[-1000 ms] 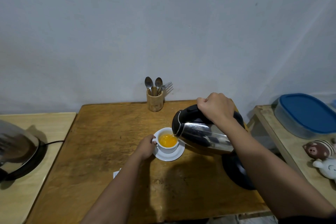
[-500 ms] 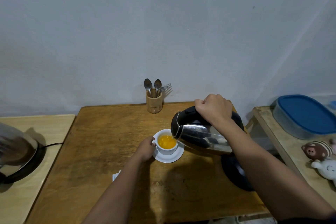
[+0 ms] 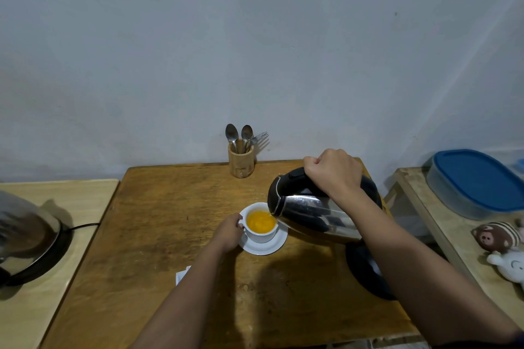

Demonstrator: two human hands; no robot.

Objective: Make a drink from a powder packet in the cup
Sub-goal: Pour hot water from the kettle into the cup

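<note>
A white cup (image 3: pixel 262 235) holding orange liquid stands on a white saucer (image 3: pixel 266 248) in the middle of the wooden table (image 3: pixel 158 221). My left hand (image 3: pixel 228 231) grips the cup's handle on its left side. My right hand (image 3: pixel 336 174) is closed on the black handle of a steel kettle (image 3: pixel 314 214), which is tilted with its spout over the cup's right rim. A white packet (image 3: pixel 181 276) pokes out from under my left forearm.
A wooden holder (image 3: pixel 240 163) with two spoons and a fork stands at the table's back edge. The kettle's black base (image 3: pixel 365 272) sits at the right. A lidded pot (image 3: pixel 25 238) is on the left table; a blue-lidded box (image 3: pixel 476 183) and plush toys (image 3: pixel 502 249) on the right shelf.
The kettle stays tilted over the cup and the orange liquid in the cup stands a little higher. Both hands keep their grips.
</note>
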